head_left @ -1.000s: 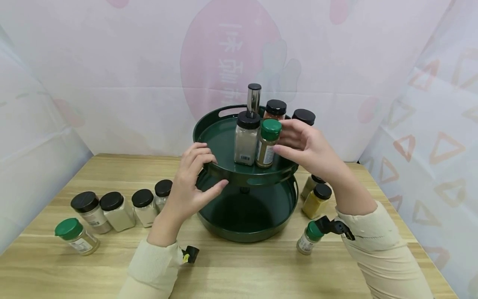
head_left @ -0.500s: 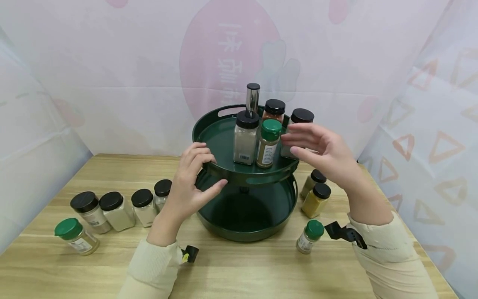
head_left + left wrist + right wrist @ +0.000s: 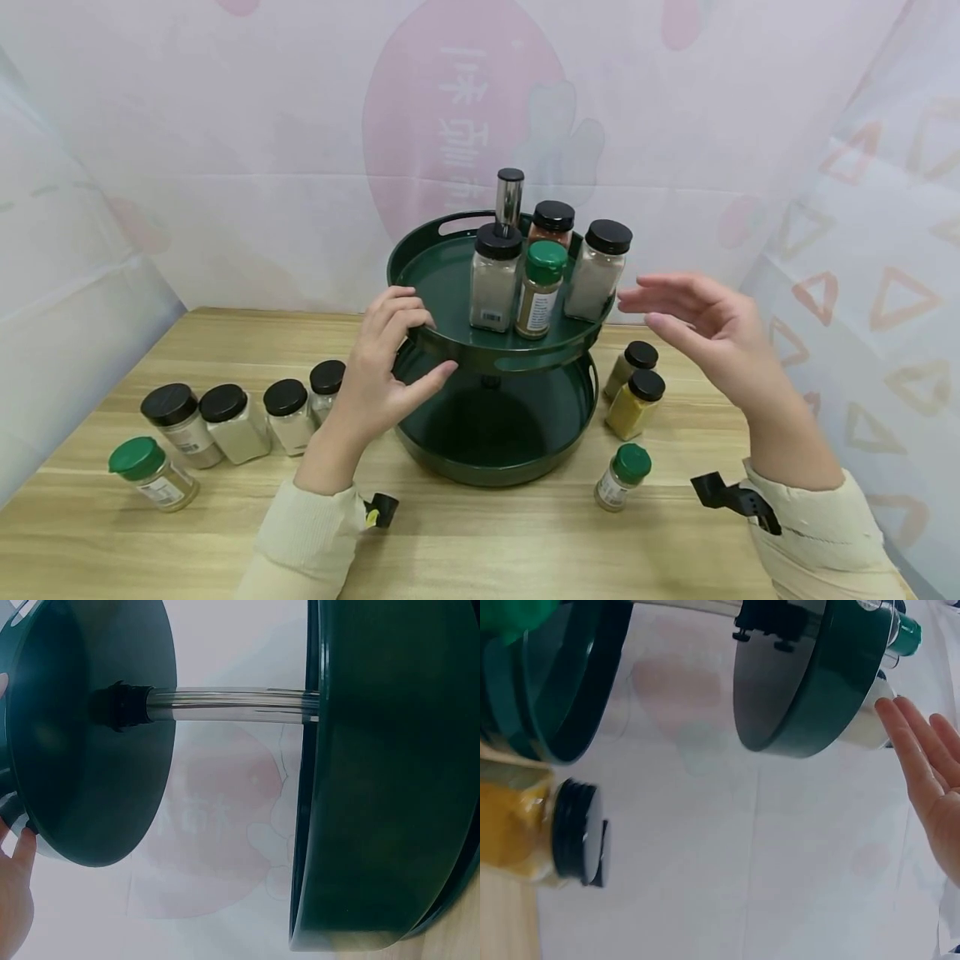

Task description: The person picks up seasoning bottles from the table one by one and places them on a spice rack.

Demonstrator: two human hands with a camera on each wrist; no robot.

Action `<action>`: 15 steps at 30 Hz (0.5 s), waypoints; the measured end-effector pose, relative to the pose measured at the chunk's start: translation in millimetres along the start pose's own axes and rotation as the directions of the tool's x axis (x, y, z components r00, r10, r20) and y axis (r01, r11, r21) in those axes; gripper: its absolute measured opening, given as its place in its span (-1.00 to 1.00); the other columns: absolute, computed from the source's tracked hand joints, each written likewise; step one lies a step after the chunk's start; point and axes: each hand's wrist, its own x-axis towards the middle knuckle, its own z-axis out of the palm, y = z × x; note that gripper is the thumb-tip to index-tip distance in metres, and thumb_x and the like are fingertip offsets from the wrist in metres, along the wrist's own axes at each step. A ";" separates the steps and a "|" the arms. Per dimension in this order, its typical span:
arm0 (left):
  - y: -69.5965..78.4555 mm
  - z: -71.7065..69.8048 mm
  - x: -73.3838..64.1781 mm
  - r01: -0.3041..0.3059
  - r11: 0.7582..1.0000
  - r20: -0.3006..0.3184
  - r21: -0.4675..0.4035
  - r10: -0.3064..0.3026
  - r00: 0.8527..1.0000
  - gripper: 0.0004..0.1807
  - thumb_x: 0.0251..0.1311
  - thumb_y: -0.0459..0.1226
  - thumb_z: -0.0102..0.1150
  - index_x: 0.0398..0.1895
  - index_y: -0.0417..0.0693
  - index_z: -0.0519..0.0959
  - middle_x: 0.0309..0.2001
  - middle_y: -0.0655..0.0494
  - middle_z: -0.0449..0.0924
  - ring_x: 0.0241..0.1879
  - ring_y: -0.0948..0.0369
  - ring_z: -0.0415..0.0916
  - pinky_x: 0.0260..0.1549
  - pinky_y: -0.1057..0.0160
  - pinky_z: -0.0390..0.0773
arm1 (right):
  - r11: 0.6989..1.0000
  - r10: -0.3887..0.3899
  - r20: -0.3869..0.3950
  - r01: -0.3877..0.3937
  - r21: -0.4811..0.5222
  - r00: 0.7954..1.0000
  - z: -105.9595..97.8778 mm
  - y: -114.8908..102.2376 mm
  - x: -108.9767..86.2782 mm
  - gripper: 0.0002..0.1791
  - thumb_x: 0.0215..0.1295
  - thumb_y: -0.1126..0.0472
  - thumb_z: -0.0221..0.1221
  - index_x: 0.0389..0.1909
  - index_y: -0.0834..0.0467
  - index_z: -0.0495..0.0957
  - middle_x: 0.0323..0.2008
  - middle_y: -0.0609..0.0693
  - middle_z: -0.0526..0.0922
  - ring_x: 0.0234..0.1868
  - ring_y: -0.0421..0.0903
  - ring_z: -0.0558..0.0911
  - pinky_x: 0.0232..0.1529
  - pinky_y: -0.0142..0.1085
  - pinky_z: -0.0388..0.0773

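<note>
A dark green two-tier turntable stands mid-table in the head view. My left hand (image 3: pixel 378 379) grips the front-left rim of its upper tray (image 3: pixel 442 292), fingers over the edge and thumb below. The tray's underside (image 3: pixel 112 787) fills the left of the left wrist view. On that tray stand a green-capped spice jar (image 3: pixel 538 304), a pale square jar (image 3: pixel 493 287) with a black lid, a red-filled jar (image 3: pixel 552 223) and another pale jar (image 3: pixel 596 279). Just right of the tray, my right hand (image 3: pixel 708 325) holds nothing, its fingers fairly straight near that last jar.
The lower tray (image 3: pixel 491 475) has no jars showing in it. Several black-lidded jars (image 3: pixel 234 425) and a green-capped jar (image 3: pixel 156 475) stand on the left of the table (image 3: pixel 487 550). At right are a yellow-filled jar (image 3: pixel 633 408), a darker jar (image 3: pixel 630 367) and a small green-capped jar (image 3: pixel 622 477).
My right hand has drawn away from the green-capped spice jar to the right, past the tray's edge, uncovering the pale jar behind. The left hand stays on the rim.
</note>
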 end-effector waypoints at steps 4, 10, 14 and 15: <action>-0.5 0.8 -0.2 -0.006 1.000 -0.009 -0.003 0.006 1.000 -0.43 0.28 0.16 0.16 -0.06 -0.19 0.52 0.04 -0.17 0.52 0.34 -0.09 0.26 0.43 -0.03 0.21 | 0.998 0.052 0.006 -0.052 -0.043 0.999 -7.1 4.9 -12.7 -0.58 0.31 0.59 0.08 0.20 0.43 0.43 0.03 -0.02 0.73 0.08 -0.19 0.69 0.11 -0.45 0.59; -0.5 -0.3 -0.9 0.014 1.000 0.008 0.015 -0.014 1.000 -0.40 0.27 0.21 0.12 -0.07 -0.18 0.51 0.06 -0.16 0.50 0.35 -0.08 0.25 0.45 -0.03 0.20 | 0.990 0.118 0.054 -0.113 -0.088 0.992 -14.3 16.4 -30.2 -0.58 0.33 0.57 0.08 0.21 0.47 0.39 0.06 -0.03 0.72 0.11 -0.21 0.67 0.12 -0.46 0.58; 0.2 -0.6 -0.4 0.017 1.000 0.012 0.012 -0.018 1.000 -0.39 0.26 0.22 0.12 -0.07 -0.17 0.50 0.07 -0.16 0.49 0.36 -0.07 0.25 0.46 -0.02 0.19 | 0.988 0.131 0.100 -0.122 -0.090 0.986 -17.9 27.4 -41.3 -0.57 0.31 0.58 0.09 0.21 0.47 0.39 0.07 -0.05 0.71 0.14 -0.22 0.65 0.09 -0.46 0.60; 0.1 -0.4 -0.1 0.015 1.000 0.010 0.008 -0.015 1.000 -0.39 0.26 0.22 0.12 -0.07 -0.17 0.50 0.07 -0.17 0.49 0.35 -0.07 0.25 0.46 -0.02 0.19 | 0.989 0.131 0.117 -0.121 -0.088 0.984 -18.8 30.0 -44.0 -0.57 0.30 0.60 0.08 0.20 0.47 0.39 0.07 -0.06 0.70 0.15 -0.23 0.65 0.09 -0.47 0.60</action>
